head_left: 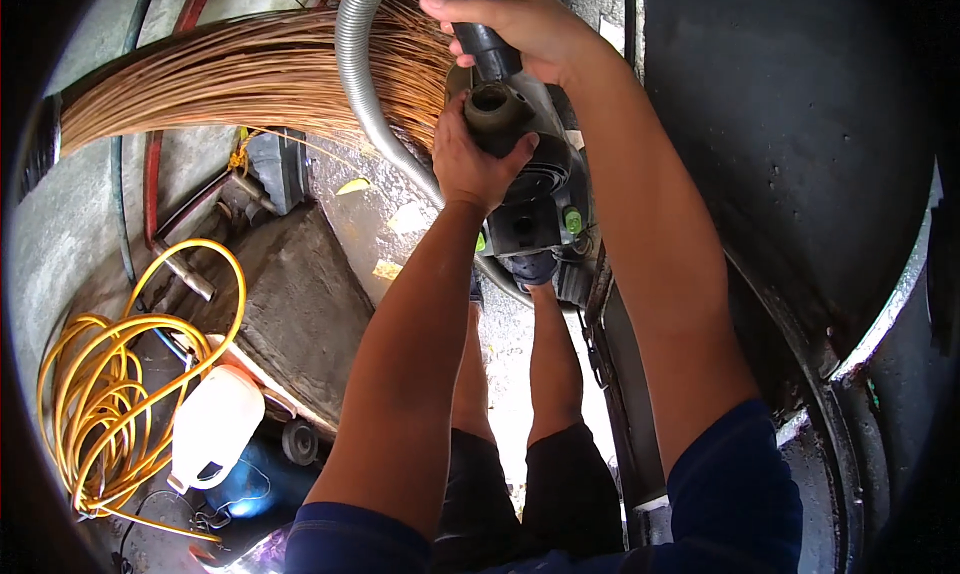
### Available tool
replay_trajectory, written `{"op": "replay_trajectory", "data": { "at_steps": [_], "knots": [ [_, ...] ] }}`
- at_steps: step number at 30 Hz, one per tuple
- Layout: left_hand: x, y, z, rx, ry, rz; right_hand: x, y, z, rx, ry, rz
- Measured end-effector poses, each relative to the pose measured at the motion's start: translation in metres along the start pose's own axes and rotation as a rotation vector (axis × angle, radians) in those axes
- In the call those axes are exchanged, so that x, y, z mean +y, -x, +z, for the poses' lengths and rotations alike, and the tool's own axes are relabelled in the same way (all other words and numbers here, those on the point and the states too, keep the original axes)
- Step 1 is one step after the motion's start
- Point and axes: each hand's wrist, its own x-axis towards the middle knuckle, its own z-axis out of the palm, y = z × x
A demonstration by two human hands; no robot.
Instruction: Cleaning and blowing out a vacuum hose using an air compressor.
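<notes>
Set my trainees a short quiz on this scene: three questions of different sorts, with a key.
1. Which hand holds the black end of the grey hose?
2. True or false: the left hand clasps the dark socket.
3. The jug beside the yellow hose is: A green, B white, C red.

Key: 1. The right hand. 2. True. 3. B.

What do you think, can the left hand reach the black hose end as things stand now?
Probably yes: the left hand cups the dark socket close to the black hose end. Nothing visible blocks the way, though the right hand covers part.
</notes>
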Motion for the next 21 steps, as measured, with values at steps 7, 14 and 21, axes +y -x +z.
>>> {"op": "replay_trajectory", "data": {
  "at_steps": [7,14,21],
  "knots": [
    [0.002,0.002,-0.003,0.027,0.011,0.015,0.024,0.026,-0.002,-0.067,-0.331,0.024],
    [0.0,0.019,-0.006,0.039,0.295,-0.1,0.055,0.083,0.024,-0.189,-0.214,0.05],
    [-0.12,0.176,-0.099,0.22,0.415,-0.372,0.151,0.209,0.125,-0.168,0.64,-0.165]
  ]
}}
